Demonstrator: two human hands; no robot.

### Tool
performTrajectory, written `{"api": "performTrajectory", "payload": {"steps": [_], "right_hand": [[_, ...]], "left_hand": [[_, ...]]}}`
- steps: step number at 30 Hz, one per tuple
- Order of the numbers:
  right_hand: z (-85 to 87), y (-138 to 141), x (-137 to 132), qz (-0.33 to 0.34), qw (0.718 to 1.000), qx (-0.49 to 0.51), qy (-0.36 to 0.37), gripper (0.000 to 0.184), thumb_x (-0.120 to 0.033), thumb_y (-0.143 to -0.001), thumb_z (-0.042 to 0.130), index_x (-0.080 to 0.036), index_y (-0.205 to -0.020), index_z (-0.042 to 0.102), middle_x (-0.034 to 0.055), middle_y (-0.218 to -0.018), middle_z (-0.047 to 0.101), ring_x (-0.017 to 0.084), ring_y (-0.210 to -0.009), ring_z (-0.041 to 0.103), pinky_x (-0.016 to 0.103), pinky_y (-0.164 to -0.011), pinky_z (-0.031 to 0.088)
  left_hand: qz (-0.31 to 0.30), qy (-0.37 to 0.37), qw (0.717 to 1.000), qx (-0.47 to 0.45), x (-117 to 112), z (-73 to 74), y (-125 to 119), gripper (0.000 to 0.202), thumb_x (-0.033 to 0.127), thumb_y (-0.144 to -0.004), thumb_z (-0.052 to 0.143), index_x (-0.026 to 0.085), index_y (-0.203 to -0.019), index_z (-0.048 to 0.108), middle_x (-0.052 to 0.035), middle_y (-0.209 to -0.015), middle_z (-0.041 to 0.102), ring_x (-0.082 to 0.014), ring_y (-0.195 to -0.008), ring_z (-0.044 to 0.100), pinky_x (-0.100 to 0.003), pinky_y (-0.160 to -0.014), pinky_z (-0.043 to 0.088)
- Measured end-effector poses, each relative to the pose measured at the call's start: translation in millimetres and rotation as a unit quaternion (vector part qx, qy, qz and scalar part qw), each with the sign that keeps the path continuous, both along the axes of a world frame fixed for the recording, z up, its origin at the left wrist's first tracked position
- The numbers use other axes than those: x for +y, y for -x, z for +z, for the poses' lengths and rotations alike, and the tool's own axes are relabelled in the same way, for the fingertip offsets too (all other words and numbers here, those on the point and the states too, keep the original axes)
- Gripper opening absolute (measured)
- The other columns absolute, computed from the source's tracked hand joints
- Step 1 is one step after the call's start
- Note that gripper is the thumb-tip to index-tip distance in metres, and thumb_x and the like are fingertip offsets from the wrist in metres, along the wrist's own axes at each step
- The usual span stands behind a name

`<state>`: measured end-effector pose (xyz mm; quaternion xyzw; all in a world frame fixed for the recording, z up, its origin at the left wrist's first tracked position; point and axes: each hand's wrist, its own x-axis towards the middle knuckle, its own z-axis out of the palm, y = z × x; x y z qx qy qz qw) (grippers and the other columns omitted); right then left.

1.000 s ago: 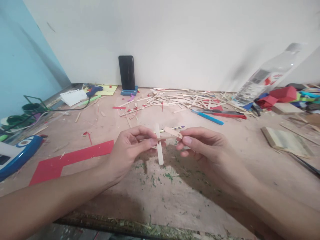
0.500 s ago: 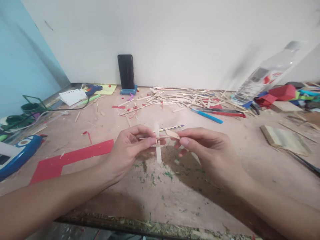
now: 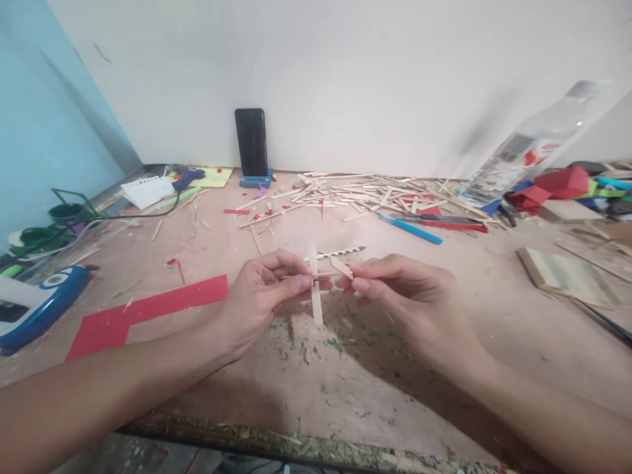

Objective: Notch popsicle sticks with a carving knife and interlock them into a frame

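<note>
Thumb and fingers of my left hand (image 3: 264, 283) are closed on a small craft-stick piece (image 3: 316, 309), in which a pale flat stick crosses a thinner one. The flat stick points away from me, and the thin one runs sideways toward the other hand. My right hand (image 3: 419, 289) pinches a short wooden stick piece (image 3: 340, 265) with a rounded tip, close to the thin stick's end. Whether the two touch I cannot tell. Just beyond the hands lies a patterned pencil (image 3: 340, 253).
Craft sticks (image 3: 355, 194) lie heaped at the back, near a blue-handled tool (image 3: 415, 230) and a leaning plastic bottle (image 3: 538, 148). A phone (image 3: 251, 143) stands against the wall. Red paper (image 3: 168, 306) is at left, a wooden block (image 3: 563, 273) at right. Green crumbs dot the tabletop.
The whole scene has shifted slightly to the right in view. The short wooden piece in my right hand has tilted a little; both hands keep their holds.
</note>
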<state>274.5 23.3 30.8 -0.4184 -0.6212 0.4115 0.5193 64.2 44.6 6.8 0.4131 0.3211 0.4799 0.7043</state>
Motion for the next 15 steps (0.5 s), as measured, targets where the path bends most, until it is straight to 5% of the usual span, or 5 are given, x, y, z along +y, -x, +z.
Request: {"api": "performTrajectory", "payload": {"steps": [6,10,15], "right_hand": [[3.3,-3.9,1.5,0.047,0.997,0.026,0.056,0.005,-0.032,-0.087,0.083,-0.028,-0.089,0.082,0.0022,-0.086,0.081,0.018,-0.07,0.075,0.028,-0.062,0.063],[7.4,-4.1,-1.0,0.002,1.0,-0.019,-0.016,0.003,-0.027,-0.088,0.082,-0.026,-0.085,0.082,0.0013,-0.081,0.08,0.014,-0.067,0.073,0.024,-0.065,0.061],[10.7,-2.7,-3.5,0.018,1.0,-0.02,-0.007,0.004,-0.028,-0.088,0.08,-0.025,-0.086,0.081,0.0014,-0.079,0.08,0.015,-0.067,0.074,0.023,-0.064,0.061]], "left_hand": [[-0.012,0.004,1.0,-0.009,-0.9,1.8,-0.1,0.014,0.021,-0.081,0.087,0.018,-0.085,0.075,-0.0052,-0.093,0.084,-0.019,-0.091,0.081,-0.025,-0.083,0.064],[-0.016,0.006,1.0,-0.009,-2.8,3.6,0.0,0.013,0.021,-0.081,0.088,0.018,-0.084,0.076,-0.0053,-0.092,0.084,-0.0196,-0.089,0.081,-0.026,-0.08,0.065],[-0.019,0.007,1.0,-0.016,-5.3,3.5,-0.8,0.012,0.02,-0.081,0.088,0.019,-0.082,0.077,-0.0029,-0.093,0.084,-0.0158,-0.09,0.081,-0.022,-0.084,0.064]]}}
